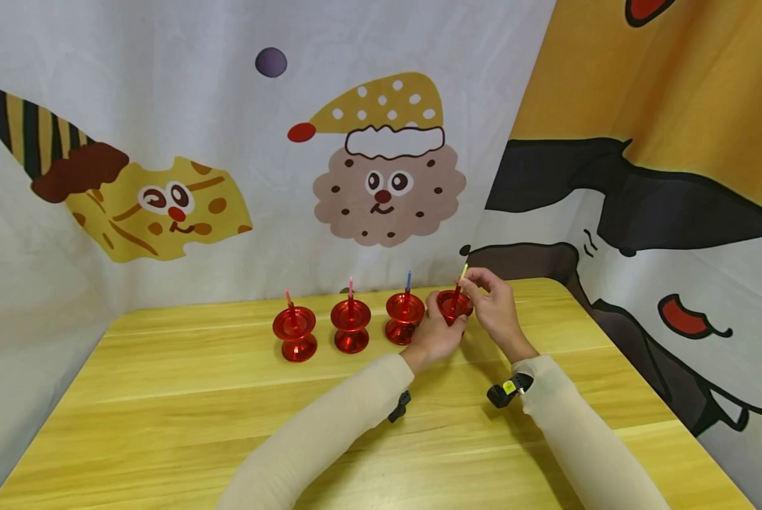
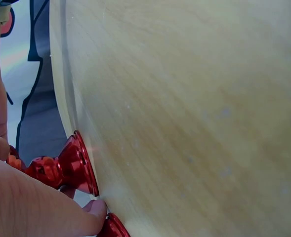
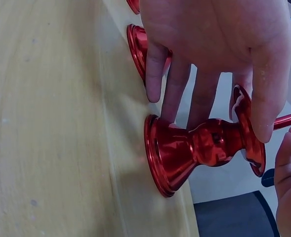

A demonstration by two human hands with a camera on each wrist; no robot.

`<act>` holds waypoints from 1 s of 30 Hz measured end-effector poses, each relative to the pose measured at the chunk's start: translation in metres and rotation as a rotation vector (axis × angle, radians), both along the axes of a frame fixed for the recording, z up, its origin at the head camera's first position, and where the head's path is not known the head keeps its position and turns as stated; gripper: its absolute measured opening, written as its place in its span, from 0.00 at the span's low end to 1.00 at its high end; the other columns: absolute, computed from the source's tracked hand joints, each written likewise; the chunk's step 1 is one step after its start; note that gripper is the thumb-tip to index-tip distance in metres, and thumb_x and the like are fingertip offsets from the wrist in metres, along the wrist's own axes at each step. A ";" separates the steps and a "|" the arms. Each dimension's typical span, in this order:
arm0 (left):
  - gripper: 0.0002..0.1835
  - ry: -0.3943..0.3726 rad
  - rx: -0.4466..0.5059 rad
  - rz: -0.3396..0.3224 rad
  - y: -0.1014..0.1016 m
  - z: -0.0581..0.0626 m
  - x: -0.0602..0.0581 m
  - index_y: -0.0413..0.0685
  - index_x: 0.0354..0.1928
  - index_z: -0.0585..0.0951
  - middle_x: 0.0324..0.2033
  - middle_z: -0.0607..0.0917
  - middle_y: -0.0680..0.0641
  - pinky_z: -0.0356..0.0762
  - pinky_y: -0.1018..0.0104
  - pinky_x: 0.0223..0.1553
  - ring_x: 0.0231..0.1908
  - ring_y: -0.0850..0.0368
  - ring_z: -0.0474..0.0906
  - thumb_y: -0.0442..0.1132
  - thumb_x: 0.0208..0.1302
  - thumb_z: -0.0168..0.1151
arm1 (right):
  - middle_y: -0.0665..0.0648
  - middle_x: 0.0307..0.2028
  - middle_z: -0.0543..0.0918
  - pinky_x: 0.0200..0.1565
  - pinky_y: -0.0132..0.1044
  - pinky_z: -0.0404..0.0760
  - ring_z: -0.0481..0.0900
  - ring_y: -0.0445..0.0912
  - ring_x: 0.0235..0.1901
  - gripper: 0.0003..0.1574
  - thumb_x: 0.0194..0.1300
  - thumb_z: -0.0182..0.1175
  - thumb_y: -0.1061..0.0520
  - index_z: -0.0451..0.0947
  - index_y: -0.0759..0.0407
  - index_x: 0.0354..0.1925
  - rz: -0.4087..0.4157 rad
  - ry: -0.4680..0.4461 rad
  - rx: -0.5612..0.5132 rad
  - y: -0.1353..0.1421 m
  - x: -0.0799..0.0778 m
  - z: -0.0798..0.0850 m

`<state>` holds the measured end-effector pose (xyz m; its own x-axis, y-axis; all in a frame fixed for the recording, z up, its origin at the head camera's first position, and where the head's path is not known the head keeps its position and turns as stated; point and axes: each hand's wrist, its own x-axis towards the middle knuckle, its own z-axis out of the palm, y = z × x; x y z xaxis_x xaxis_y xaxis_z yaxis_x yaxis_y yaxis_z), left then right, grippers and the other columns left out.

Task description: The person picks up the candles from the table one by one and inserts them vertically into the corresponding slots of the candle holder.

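Note:
In the head view, my left hand [image 1: 433, 336] holds the rightmost red metallic candle holder [image 1: 450, 306], thumb on its dish. The right wrist view shows this holder [image 3: 214, 143] upright on its flared base, with the left hand's [image 3: 219, 34] fingers behind it. A thin yellow candle [image 1: 464, 272] rises from its red central tube [image 3: 287, 120]. My right hand [image 1: 497, 308] pinches the candle low down, fingertips right at the tube. In the left wrist view, the left hand [image 2: 36, 202] partly hides the holder [image 2: 73, 165].
To the left stand three matching red holders in a row: one with a blue candle [image 1: 409, 280], one with a pink candle [image 1: 351, 287], and one with a reddish-pink candle [image 1: 288, 297]. They are near the back edge of the wooden table [image 1: 196, 397], before a cartoon-printed curtain [image 1: 215, 85].

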<state>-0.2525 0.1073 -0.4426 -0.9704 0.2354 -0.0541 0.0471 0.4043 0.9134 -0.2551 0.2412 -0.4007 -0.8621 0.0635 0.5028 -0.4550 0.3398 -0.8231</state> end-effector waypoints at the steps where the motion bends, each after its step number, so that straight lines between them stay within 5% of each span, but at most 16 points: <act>1: 0.41 0.004 -0.001 0.004 0.001 -0.002 -0.002 0.49 0.85 0.53 0.74 0.74 0.32 0.73 0.43 0.72 0.69 0.36 0.78 0.52 0.82 0.61 | 0.76 0.42 0.86 0.34 0.25 0.76 0.79 0.50 0.38 0.06 0.78 0.63 0.72 0.81 0.79 0.46 0.002 0.004 0.005 0.000 0.000 0.000; 9: 0.43 0.006 0.009 0.004 0.003 -0.007 -0.004 0.49 0.85 0.52 0.74 0.74 0.31 0.71 0.41 0.73 0.70 0.36 0.77 0.52 0.81 0.62 | 0.78 0.44 0.86 0.40 0.27 0.77 0.80 0.52 0.42 0.06 0.79 0.60 0.72 0.80 0.80 0.47 0.003 -0.004 0.020 0.000 0.000 -0.001; 17: 0.44 0.008 0.003 0.015 0.008 -0.018 -0.013 0.49 0.87 0.51 0.76 0.73 0.33 0.71 0.43 0.73 0.70 0.36 0.77 0.53 0.81 0.60 | 0.78 0.45 0.85 0.35 0.29 0.78 0.79 0.54 0.42 0.08 0.81 0.59 0.71 0.79 0.80 0.49 0.022 -0.035 0.005 0.000 0.002 0.000; 30: 0.45 0.013 -0.021 -0.021 -0.002 0.000 0.000 0.46 0.87 0.49 0.76 0.72 0.32 0.73 0.44 0.72 0.70 0.36 0.77 0.55 0.82 0.60 | 0.75 0.43 0.85 0.38 0.24 0.78 0.80 0.50 0.40 0.07 0.79 0.62 0.72 0.81 0.78 0.51 0.006 0.052 0.072 -0.002 -0.001 -0.003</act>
